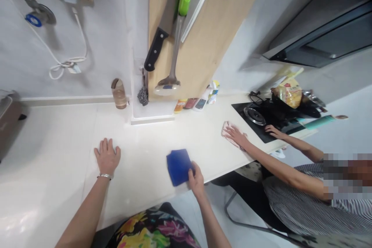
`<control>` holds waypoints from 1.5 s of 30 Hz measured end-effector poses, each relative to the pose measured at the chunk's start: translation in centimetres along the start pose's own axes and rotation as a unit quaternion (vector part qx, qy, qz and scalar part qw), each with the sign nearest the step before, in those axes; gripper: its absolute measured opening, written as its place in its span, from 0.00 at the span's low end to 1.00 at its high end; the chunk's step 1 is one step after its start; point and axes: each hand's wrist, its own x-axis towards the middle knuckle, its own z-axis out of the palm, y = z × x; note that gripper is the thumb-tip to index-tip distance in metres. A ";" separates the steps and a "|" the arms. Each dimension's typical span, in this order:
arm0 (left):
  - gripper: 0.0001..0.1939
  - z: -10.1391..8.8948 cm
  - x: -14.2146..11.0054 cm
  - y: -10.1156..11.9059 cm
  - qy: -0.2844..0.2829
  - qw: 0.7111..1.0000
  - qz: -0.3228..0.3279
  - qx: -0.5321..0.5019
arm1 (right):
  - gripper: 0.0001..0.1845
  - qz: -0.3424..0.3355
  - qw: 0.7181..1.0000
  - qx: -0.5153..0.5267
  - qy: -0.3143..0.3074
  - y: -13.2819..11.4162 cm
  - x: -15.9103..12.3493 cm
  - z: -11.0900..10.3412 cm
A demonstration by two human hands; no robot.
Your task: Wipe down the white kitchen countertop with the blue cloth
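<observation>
Own hands: two; the left hand (107, 157) lies palm down on the white counter (139, 155), fingers a little spread, holding nothing visible; the right hand (197, 181) grips one edge of a cloth between thumb and fingers.
Cloths: two; the blue cloth (178, 166) lies flat on the counter near its front edge, in the right hand, and the pink cloth (224, 133) is farther right, beside the cooktop (240, 109).
Bracelet: one silver bracelet (104, 176), on the left wrist.
Co-worker's hands: two; one hand (236, 135) presses on the pink cloth, the other hand (274, 131) is at the cooktop's front edge; whether it holds anything, I cannot tell.
Hanging tools: one black-handled knife (158, 44) and one green-handled ladle (176, 42), both before a wooden board (203, 54); one metal scrubber (142, 95) hangs just beside it.
Brownish container: one container (119, 93), near the wall, beyond the left hand.
Round lid: one lid (255, 116), on the cooktop.
</observation>
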 end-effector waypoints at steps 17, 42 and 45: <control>0.31 0.3 -0.8 -0.2 -0.008 1.000 0.010 0.009 | 0.27 -0.132 0.950 -0.281 0.021 -1.6 1.4 1.6; 0.30 0.2 -0.4 -0.1 0.008 0.993 0.059 0.100 | 0.27 -0.161 0.925 -0.345 -0.021 -4.0 13.6 7.8; 0.30 0.3 -0.4 -0.2 0.001 0.994 0.056 0.097 | 0.29 -0.135 0.925 -0.354 -0.026 -5.3 16.5 9.8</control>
